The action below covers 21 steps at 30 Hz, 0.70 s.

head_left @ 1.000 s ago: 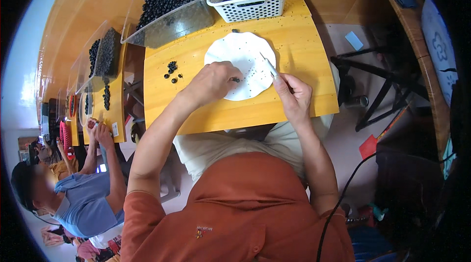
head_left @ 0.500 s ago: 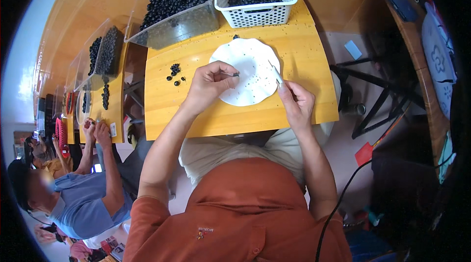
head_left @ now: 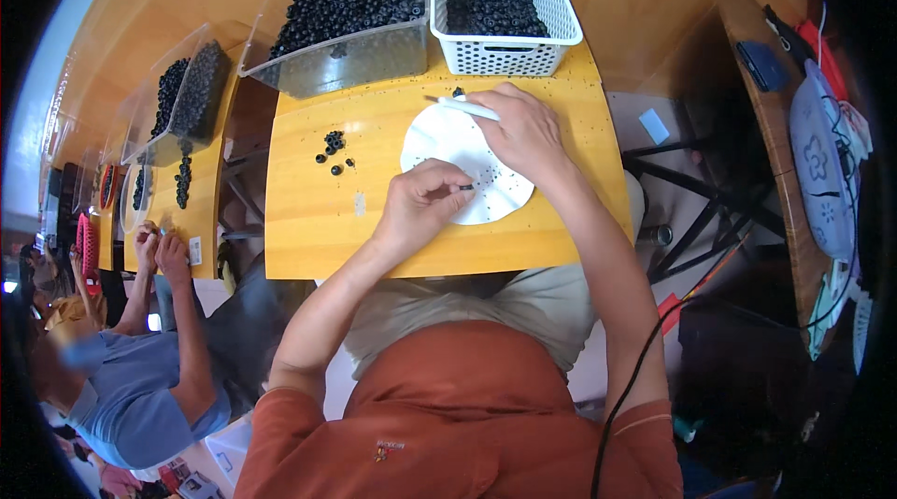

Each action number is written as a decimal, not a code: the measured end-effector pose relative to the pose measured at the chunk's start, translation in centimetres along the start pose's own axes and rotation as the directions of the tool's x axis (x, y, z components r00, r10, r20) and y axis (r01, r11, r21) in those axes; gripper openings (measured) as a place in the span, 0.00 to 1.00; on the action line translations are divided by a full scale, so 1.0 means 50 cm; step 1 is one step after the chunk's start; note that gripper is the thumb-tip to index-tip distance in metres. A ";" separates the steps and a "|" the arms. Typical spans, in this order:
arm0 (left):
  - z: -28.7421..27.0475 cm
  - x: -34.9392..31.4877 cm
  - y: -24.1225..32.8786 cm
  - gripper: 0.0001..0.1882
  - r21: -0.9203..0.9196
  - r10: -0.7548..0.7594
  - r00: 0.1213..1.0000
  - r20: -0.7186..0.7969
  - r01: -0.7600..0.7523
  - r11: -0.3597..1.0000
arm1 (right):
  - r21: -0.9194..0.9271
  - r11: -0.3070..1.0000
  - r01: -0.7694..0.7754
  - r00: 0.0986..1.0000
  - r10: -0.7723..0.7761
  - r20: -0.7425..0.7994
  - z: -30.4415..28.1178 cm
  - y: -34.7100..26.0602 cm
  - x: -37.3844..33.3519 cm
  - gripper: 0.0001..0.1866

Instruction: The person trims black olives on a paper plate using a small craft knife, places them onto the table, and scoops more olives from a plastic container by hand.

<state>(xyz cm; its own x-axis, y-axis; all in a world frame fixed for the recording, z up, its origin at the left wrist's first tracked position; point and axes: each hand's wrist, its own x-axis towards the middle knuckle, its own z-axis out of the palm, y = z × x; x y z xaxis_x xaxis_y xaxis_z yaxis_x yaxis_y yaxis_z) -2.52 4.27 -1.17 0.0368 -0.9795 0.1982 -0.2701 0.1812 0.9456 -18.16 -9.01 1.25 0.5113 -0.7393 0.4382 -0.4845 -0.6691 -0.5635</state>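
My left hand (head_left: 425, 205) is above the near left part of a white scalloped plate (head_left: 422, 139), its thumb and forefinger closed on a small black ring-like part (head_left: 465, 187). Over the plate's far right side, my right hand (head_left: 525, 130) grips a slim knife with a pale handle (head_left: 470, 107). Its thin tip points left, beyond the plate's far edge. Dark specks lie scattered over the plate. A loose black part (head_left: 458, 92) sits on the table close to the knife. What the right fingertips touch underneath is hidden.
A clear bin (head_left: 360, 55) heaped with black parts and a white perforated basket (head_left: 505, 58) with more stand at the table's (head_left: 308, 228) back. Several loose black parts (head_left: 334, 140) lie to the left. A co-worker (head_left: 154, 377) sits at a neighbouring table. A black cable (head_left: 621, 396) crosses my right arm.
My right hand has moved up and left with the knife, from the plate's right edge to its far side. My left hand has come lower in the view, still pinching the black part.
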 end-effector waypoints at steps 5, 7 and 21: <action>0.004 -0.023 0.001 0.07 0.034 0.065 0.998 -0.020 -0.064 0.997 | -0.234 0.971 0.040 0.984 0.002 0.180 0.069 0.039 0.066 0.15; 0.003 -0.031 -0.008 0.07 0.066 0.144 0.989 -0.040 -0.141 0.988 | -0.348 0.937 0.015 0.961 0.082 0.263 0.074 0.025 0.088 0.16; 0.002 -0.040 -0.025 0.07 -0.048 0.148 0.981 -0.123 -0.155 0.987 | -0.335 0.922 -0.195 0.883 0.314 0.350 0.098 0.030 0.161 0.12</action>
<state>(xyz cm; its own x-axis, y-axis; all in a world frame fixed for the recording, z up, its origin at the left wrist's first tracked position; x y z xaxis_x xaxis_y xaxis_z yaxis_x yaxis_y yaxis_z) -2.36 5.99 -2.75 0.1144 -0.9234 0.3664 -0.2258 0.3350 0.9148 -11.31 -15.57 0.51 0.5476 -0.8360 -0.0355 -0.7841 -0.4979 -0.3706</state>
